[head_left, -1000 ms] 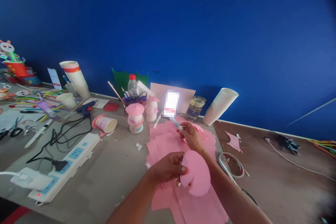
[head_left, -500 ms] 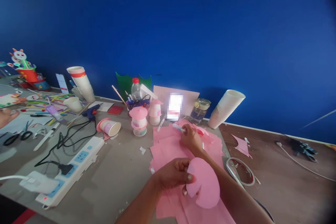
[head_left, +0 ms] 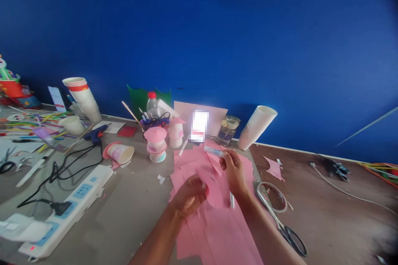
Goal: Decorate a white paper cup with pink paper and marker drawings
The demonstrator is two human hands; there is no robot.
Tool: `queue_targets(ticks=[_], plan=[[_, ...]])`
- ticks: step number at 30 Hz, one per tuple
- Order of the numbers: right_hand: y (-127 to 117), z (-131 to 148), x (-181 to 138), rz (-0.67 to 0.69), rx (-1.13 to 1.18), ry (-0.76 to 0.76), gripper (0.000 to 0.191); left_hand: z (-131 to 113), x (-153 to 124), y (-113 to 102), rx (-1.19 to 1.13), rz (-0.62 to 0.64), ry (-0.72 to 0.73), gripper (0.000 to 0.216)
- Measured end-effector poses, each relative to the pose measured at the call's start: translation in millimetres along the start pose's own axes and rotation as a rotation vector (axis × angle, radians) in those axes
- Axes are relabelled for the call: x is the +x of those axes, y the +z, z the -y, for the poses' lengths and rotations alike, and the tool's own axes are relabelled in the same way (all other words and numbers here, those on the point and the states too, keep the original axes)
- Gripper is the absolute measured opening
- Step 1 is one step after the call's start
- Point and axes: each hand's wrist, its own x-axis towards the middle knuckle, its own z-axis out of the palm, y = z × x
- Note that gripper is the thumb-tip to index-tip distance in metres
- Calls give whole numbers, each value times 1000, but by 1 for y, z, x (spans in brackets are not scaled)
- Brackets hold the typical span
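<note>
My left hand [head_left: 190,195] pinches a pink paper disc [head_left: 217,192] at its left edge, low over a pile of pink paper sheets [head_left: 214,232]. Motion smears the disc, and it blends with the paper below, so its slit is hard to make out. My right hand [head_left: 234,169] grips a slim translucent glue stick [head_left: 214,151] with blue print, its far end pointing left above the sheets. A white pen-like stick [head_left: 232,200] lies on the paper beneath my right wrist. Pink-topped paper cup models [head_left: 156,145] stand left of the pile.
A power strip [head_left: 71,211] and a glue gun [head_left: 96,132] with a black cable lie left. Behind the sheets are a lit phone [head_left: 199,125], a glass jar [head_left: 228,130] and stacked paper cups [head_left: 257,127]. Scissors [head_left: 284,227] rest by my right forearm.
My left hand has moved the disc forward and tilted it lower over the sheets. My right hand has lifted slightly with the glue stick. The view has turned right.
</note>
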Motion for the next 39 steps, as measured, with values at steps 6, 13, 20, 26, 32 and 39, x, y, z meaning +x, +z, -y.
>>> queue_targets(ticks=[6,13,20,26,32,39], plan=[[-19,17,-41,-91,100,95,24,-1,10,-10,-61,-209,134,25],[-14,-2,-57,37,115,71,36,2,7,-4,38,-85,54,33],[-7,-19,-61,117,141,109,46,0,7,-8,41,-79,18,24],[-8,-13,-66,188,157,183,49,-1,2,-10,-48,4,-9,26],[-11,-10,-65,229,233,207,44,1,6,-10,-17,-61,20,23],[-5,-16,-67,239,241,299,36,11,19,-25,311,-406,181,34]])
